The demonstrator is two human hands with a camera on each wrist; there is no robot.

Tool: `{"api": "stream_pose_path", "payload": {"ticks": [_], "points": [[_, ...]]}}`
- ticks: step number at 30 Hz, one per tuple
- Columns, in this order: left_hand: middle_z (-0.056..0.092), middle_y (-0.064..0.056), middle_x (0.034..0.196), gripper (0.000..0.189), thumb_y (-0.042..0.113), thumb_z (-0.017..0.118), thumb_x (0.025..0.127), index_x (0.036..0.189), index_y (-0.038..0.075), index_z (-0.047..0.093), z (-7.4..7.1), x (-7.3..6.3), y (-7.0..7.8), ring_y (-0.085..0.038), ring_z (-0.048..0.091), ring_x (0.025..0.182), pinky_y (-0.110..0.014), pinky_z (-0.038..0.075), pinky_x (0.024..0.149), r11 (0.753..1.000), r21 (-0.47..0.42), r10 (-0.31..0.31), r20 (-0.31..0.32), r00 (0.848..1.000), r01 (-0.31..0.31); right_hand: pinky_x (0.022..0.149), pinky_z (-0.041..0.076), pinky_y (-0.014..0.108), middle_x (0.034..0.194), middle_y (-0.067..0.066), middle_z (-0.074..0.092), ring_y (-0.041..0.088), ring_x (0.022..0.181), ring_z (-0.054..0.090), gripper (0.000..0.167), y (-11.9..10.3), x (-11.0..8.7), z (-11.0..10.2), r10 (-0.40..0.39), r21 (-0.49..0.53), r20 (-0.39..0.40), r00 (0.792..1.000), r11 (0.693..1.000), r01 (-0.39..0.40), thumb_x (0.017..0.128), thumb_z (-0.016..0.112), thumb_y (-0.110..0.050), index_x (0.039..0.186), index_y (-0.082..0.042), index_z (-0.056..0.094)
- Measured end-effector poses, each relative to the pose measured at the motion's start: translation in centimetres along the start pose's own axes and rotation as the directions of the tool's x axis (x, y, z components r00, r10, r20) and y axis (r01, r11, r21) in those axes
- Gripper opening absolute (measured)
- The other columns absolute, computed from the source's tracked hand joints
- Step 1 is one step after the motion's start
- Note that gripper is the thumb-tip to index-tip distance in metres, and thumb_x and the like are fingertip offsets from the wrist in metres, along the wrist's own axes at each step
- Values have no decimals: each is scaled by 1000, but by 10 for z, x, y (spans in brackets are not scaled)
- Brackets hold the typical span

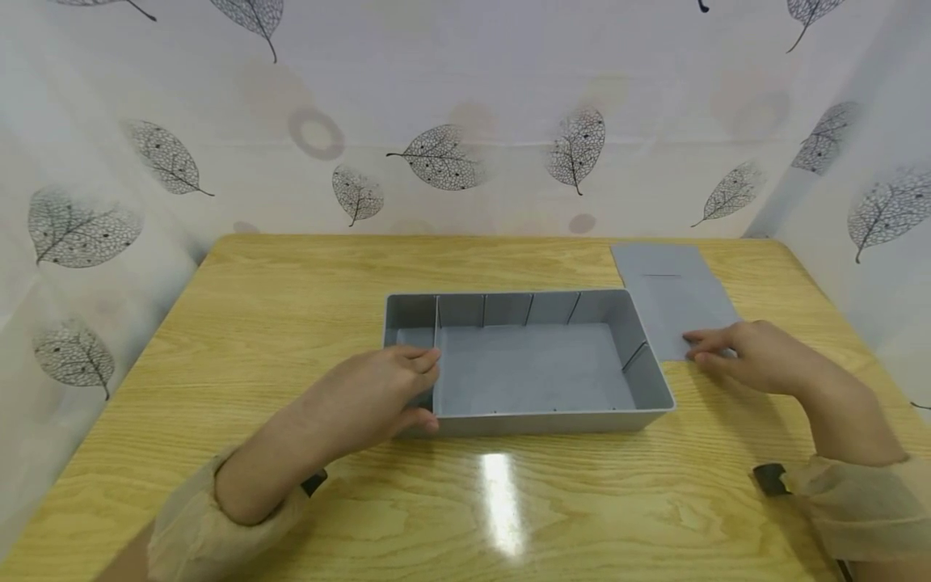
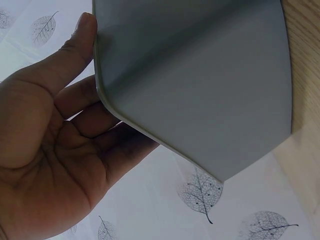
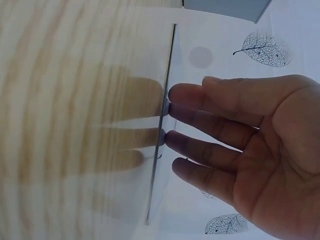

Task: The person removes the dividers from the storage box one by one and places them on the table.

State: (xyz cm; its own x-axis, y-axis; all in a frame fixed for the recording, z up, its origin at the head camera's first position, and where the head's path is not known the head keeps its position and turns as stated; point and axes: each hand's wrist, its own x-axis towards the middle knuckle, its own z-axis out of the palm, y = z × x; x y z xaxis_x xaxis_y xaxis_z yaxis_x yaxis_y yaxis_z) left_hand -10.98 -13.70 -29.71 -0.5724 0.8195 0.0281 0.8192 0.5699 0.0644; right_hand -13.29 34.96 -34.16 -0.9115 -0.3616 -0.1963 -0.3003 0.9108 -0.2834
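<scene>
A grey rectangular plastic box [image 1: 524,423] sits on the table, a thin upright divider [image 1: 438,323] cutting off a narrow compartment at its left end. My left hand [image 1: 396,388] grips the box's front wall near the left corner, thumb on the outside and fingers reaching over the rim. In the left wrist view the thumb lies against the edge of the grey wall [image 2: 200,85], and the fingertips are hidden behind it. To the box's right, flat grey panels [image 1: 669,291] overlap on the table. My right hand [image 1: 749,356] touches their near end with loosely extended fingertips.
The wooden table [image 1: 291,275] has its far edge against a pale curtain [image 1: 494,97] with leaf prints. Slot lines mark the box's back and right walls. Beige sleeves [image 1: 225,509] cover both forearms, a dark strap or camera piece [image 1: 769,478] by the right one.
</scene>
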Motion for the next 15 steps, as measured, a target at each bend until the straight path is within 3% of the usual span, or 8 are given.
{"api": "stream_pose_path", "payload": {"ticks": [6,15], "points": [[63,-24,131,52,42,75,84,112,-2,72,0,-1,0,-33,65,119,-35,58,97,1000,-2,-4,1,1000,4,94,53,59,139,17,60,46,120,60,19,1,0,4,-29,1,-40,999,1000,29,96,64,-9,110,-14,76],[64,-23,131,51,42,75,84,111,-1,72,1,0,0,-32,64,120,-35,58,98,1000,-3,-3,-1,1000,3,87,54,48,142,17,58,39,117,62,20,2,2,5,7,5,-28,1000,1000,-7,97,63,-10,113,-16,73]]}}
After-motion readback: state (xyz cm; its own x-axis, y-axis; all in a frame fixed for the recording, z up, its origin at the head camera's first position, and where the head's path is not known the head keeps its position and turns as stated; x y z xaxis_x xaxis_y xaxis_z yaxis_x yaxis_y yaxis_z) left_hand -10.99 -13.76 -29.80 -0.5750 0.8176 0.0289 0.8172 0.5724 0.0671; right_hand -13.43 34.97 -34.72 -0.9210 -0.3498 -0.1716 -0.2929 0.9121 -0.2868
